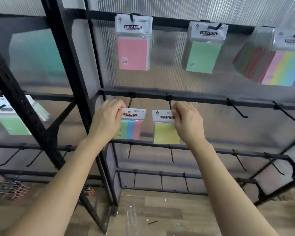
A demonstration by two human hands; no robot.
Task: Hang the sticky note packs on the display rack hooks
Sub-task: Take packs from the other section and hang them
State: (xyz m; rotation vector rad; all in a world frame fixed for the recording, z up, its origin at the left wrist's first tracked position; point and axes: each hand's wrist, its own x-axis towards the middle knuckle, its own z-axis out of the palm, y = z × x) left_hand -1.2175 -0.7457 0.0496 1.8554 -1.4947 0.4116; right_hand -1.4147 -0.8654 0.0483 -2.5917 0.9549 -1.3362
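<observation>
— What are the hands holding?
— The left hand [107, 116] pinches the header of the striped pack [131, 128]. The right hand [187, 120] pinches the header of the yellow pack [165, 133]. Both packs hang with the long axis vertical.
— And the hooks?
— The left hook [130, 102] and the right hook [170, 104] jut from the bar [203, 99], each tip just above its pack's header. Each hand is nearest its own hook. I'd judge neither hole is threaded yet, so lift and push back.

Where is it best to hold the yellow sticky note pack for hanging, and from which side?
Pinch the yellow pack by its white header card, right edge, from the right, as the right hand does; that likely leaves its middle free for the hook.
</observation>
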